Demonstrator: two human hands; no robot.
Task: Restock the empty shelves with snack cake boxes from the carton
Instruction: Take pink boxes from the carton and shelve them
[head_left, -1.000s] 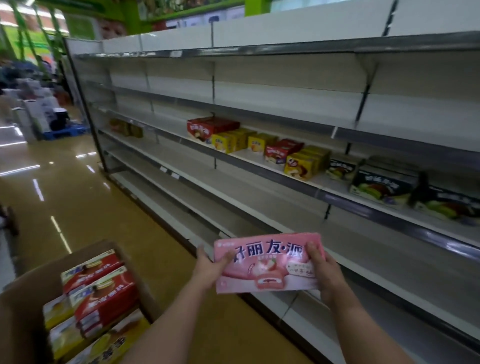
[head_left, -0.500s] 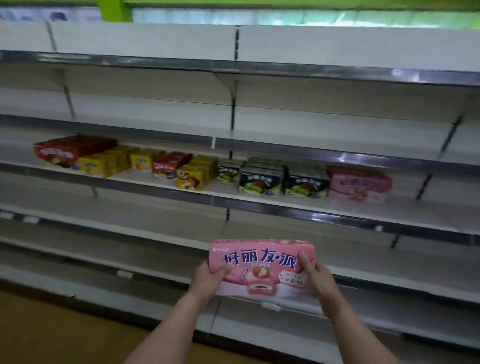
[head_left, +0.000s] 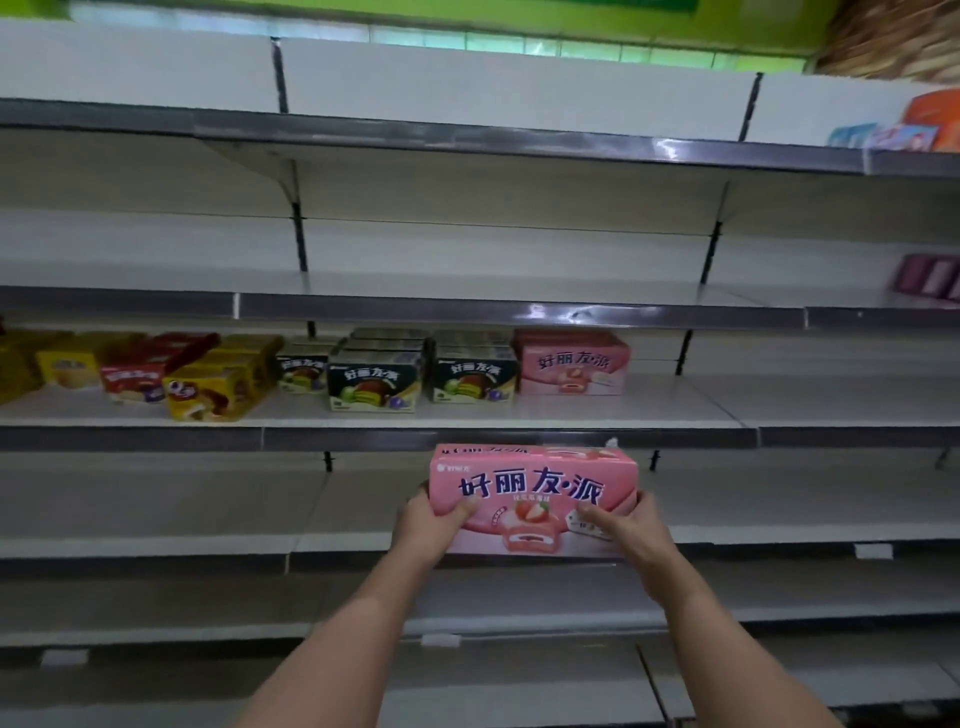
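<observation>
Item: pink snack cake box (head_left: 535, 499), held in air just below the stocked shelf (head_left: 623, 410), our left hand (head_left: 431, 525) and right hand (head_left: 628, 530) gripping its two ends. Risk, we judge: raised too little, it catches the shelf lip; pushed carelessly, it knocks the shelved pink box (head_left: 571, 364).

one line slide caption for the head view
Both hands hold a pink snack cake box before the stocked shelf.

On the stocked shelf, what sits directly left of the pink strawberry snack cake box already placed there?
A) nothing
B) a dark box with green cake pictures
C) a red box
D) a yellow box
B: the pink strawberry box on the shelf stands beside a dark box with green cake pictures; yellow and red boxes lie further left.
</observation>
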